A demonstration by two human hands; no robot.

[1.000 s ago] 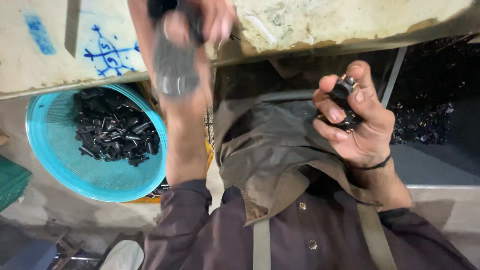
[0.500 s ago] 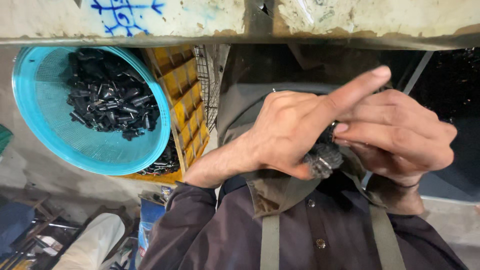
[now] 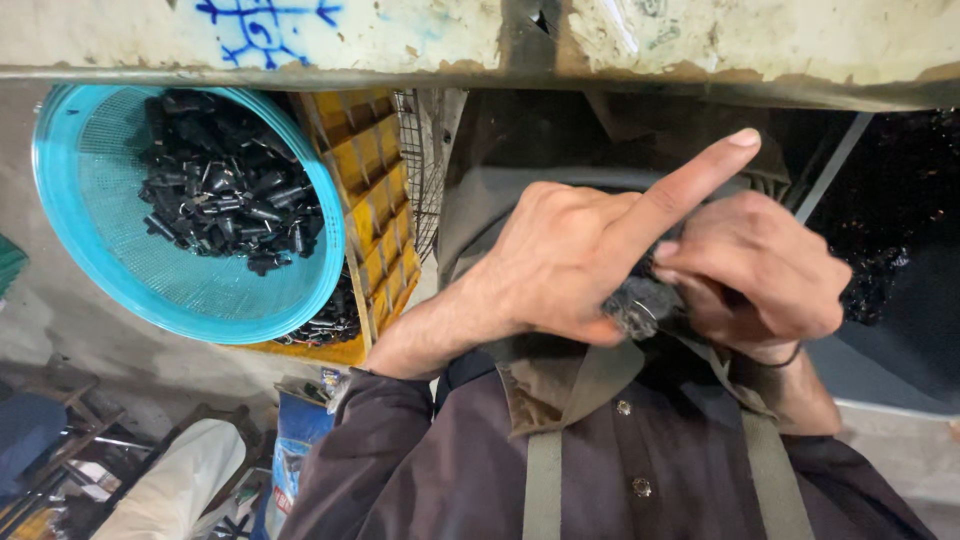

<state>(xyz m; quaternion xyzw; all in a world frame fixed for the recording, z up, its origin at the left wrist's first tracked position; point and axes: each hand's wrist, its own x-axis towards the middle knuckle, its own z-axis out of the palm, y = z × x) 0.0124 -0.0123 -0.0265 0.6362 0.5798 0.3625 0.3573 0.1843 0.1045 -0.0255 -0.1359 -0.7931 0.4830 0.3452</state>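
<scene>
My left hand (image 3: 570, 260) and my right hand (image 3: 760, 275) meet over my lap, above my dark shirt and apron (image 3: 620, 440). Between them sits a small dark, greasy part (image 3: 640, 305); fingers of both hands close around it. My left index finger sticks straight out to the upper right, over my right hand. Most of the part is hidden by the fingers.
A turquoise mesh basket (image 3: 110, 250) with several small black parts (image 3: 225, 205) lies at the left, beside a yellow crate (image 3: 370, 200). A worn, pale workbench edge (image 3: 480, 50) with blue scribbles runs along the top. Dark scrap (image 3: 880, 270) is heaped at the right.
My left hand came down from the bench edge, where it held a dark object, and joined my right hand at the small part. Over the last half second the hands barely moved.
</scene>
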